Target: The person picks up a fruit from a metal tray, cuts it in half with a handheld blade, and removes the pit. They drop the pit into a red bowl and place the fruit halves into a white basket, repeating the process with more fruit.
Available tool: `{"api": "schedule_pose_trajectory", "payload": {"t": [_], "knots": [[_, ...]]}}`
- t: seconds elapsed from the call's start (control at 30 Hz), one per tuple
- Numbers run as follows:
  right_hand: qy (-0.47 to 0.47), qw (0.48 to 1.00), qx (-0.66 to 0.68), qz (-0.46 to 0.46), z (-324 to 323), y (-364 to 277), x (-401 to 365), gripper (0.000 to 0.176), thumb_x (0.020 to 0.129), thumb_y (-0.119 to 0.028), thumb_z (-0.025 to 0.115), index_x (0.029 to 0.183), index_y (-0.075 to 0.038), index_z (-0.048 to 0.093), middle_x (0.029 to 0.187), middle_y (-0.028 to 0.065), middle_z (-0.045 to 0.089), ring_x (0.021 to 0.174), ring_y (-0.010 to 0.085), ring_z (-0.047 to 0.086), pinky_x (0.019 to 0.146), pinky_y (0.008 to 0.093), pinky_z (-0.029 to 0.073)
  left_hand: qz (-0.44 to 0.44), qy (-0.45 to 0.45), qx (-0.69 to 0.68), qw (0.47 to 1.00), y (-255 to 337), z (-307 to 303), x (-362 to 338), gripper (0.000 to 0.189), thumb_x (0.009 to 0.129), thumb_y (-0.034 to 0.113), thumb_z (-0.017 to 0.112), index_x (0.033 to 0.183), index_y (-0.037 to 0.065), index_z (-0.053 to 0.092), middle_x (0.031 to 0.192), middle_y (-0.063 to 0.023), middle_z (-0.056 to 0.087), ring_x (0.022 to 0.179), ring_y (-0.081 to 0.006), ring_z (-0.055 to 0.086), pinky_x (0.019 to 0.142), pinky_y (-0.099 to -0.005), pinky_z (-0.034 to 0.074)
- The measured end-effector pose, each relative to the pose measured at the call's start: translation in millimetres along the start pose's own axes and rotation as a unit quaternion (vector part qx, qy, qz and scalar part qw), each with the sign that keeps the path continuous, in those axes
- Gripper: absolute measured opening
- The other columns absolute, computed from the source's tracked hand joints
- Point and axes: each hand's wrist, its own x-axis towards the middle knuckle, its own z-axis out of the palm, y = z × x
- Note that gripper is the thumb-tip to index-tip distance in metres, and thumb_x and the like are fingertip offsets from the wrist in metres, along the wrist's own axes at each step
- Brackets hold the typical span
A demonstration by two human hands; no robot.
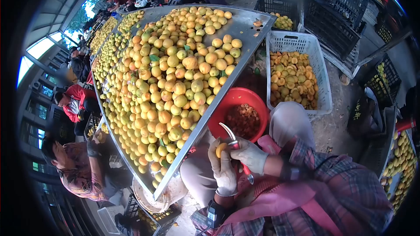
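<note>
Steel table: through the head camera I am seeing its tilted sheet (245, 26) carrying a deep heap of yellow-orange fruit (175, 74). The raised rim along the near edge is, I judge, stopping the heap from rolling off.
Left hand: the gloved left hand (224, 172) is curling its fingers narrowly around one single fruit (221, 148). It is holding the piece just off the table's near edge, above the lap, turned up towards the blade.
Right hand: the gloved right hand (250, 155) is gripping a curved knife (228, 132) by its red handle. The blade is arching over the held piece, and I judge the grip is set close for control.
Red bowl: the red bowl (258, 105) is sitting just past the hands, partly under the table's near edge. It is holding brownish scraps, and I judge it is there so bits are falling within reach.
White crate: the white crate (291, 35) is standing beside the bowl, off the table's right corner, and it is holding cut halves.
Other people: they are sitting along the far edges, well apart from these hands.
</note>
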Motion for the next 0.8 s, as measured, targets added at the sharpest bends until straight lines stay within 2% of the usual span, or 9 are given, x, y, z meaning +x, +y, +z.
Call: {"api": "schedule_pose_trajectory", "payload": {"t": [0.13, 0.33, 0.43, 0.5, 0.53, 0.6, 0.7, 0.73, 0.8], "knots": [[-0.021, 0.999, -0.021, -0.046, -2.6, 9.2, 6.2, 0.038, 0.088, -0.009, 0.060, 0.125, -0.011, 0.051, 0.086, 0.0023, 0.062, 0.059, 0.0098, 0.060, 0.043, 0.0238, 0.048, 0.017, 0.000, -0.023, 1.000, -0.3, 2.7, 1.0, 0.039, 0.104, 0.023, 0.043, 0.138, 0.005, 0.037, 0.129, -0.0110, 0.049, 0.114, -0.0184, 0.051, 0.100, -0.0324, 0.041], [-0.049, 0.995, -0.080, -0.010, 2.6, -6.9, -2.0, 0.053, 0.086, -0.008, 0.060, 0.135, -0.011, 0.042, 0.089, 0.0044, 0.059, 0.061, 0.0112, 0.059, 0.045, 0.0256, 0.049, -0.023, 0.055, -0.061, 0.996, 6.5, 7.1, 3.4, 0.042, 0.104, 0.032, 0.040, 0.137, 0.005, 0.037, 0.123, -0.0110, 0.052, 0.108, -0.0188, 0.054, 0.096, -0.0328, 0.045], [-0.033, 0.993, -0.108, 0.026, 5.0, -16.3, -9.3, 0.061, 0.085, -0.007, 0.060, 0.140, -0.010, 0.036, 0.088, 0.0045, 0.058, 0.060, 0.0111, 0.058, 0.044, 0.0257, 0.048, -0.051, 0.073, -0.096, 0.991, 13.2, 7.2, 7.2, 0.043, 0.104, 0.035, 0.039, 0.137, 0.007, 0.037, 0.118, -0.0114, 0.055, 0.098, -0.0170, 0.058, 0.084, -0.0290, 0.050], [-0.016, 0.995, -0.096, 0.025, 5.7, -15.5, -8.4, 0.063, 0.084, -0.007, 0.061, 0.142, -0.010, 0.034, 0.088, 0.0044, 0.058, 0.060, 0.0111, 0.058, 0.044, 0.0257, 0.048, -0.098, 0.067, -0.131, 0.984, 10.7, 1.0, 8.8, 0.043, 0.104, 0.036, 0.040, 0.137, 0.009, 0.038, 0.112, -0.0109, 0.058, 0.081, -0.0144, 0.060, 0.063, -0.0243, 0.051], [0.004, 0.996, -0.081, 0.022, 5.9, -15.6, -7.5, 0.066, 0.084, -0.007, 0.062, 0.143, -0.010, 0.032, 0.088, 0.0043, 0.058, 0.059, 0.0112, 0.057, 0.045, 0.0258, 0.048, -0.097, 0.069, -0.133, 0.984, 12.1, 1.5, 9.0, 0.043, 0.104, 0.036, 0.040, 0.137, 0.009, 0.038, 0.112, -0.0109, 0.058, 0.081, -0.0144, 0.060, 0.063, -0.0243, 0.051], [0.007, 0.997, -0.079, 0.020, 2.5, -17.7, -4.2, 0.067, 0.084, -0.007, 0.062, 0.144, -0.010, 0.032, 0.089, 0.0042, 0.057, 0.059, 0.0112, 0.057, 0.045, 0.0257, 0.048, -0.099, 0.076, -0.171, 0.977, 15.7, 5.9, 10.5, 0.042, 0.104, 0.037, 0.039, 0.137, 0.011, 0.038, 0.108, -0.0095, 0.059, 0.066, -0.0125, 0.058, 0.049, -0.0227, 0.046], [0.005, 0.994, -0.110, 0.016, 0.6, -17.9, -1.4, 0.068, 0.084, -0.007, 0.062, 0.144, -0.011, 0.031, 0.098, 0.0064, 0.057, 0.060, 0.0112, 0.056, 0.046, 0.0256, 0.048, -0.051, 0.081, -0.129, 0.987, 6.2, 15.2, 18.0, 0.044, 0.103, 0.039, 0.039, 0.135, 0.008, 0.041, 0.111, -0.0105, 0.060, 0.080, -0.0177, 0.062, 0.056, -0.0254, 0.052], [0.001, 0.991, -0.128, -0.031, -1.4, -12.9, 2.4, 0.068, 0.084, -0.007, 0.062, 0.144, -0.011, 0.031, 0.103, 0.0077, 0.057, 0.060, 0.0110, 0.056, 0.046, 0.0256, 0.047, -0.082, 0.061, -0.124, 0.987, 17.5, 16.1, 16.4, 0.045, 0.103, 0.039, 0.039, 0.135, 0.007, 0.041, 0.116, -0.0110, 0.059, 0.093, -0.0196, 0.062, 0.073, -0.0286, 0.054], [-0.009, 0.990, -0.128, -0.063, 0.4, -15.1, 3.2, 0.069, 0.082, -0.004, 0.061, 0.144, -0.010, 0.030, 0.116, 0.0101, 0.054, 0.062, 0.0104, 0.056, 0.047, 0.0258, 0.048, -0.053, 0.068, -0.110, 0.990, 4.7, 11.5, 23.7, 0.045, 0.104, 0.039, 0.039, 0.136, 0.007, 0.040, 0.119, -0.0110, 0.057, 0.099, -0.0205, 0.061, 0.080, -0.0306, 0.052]]}}
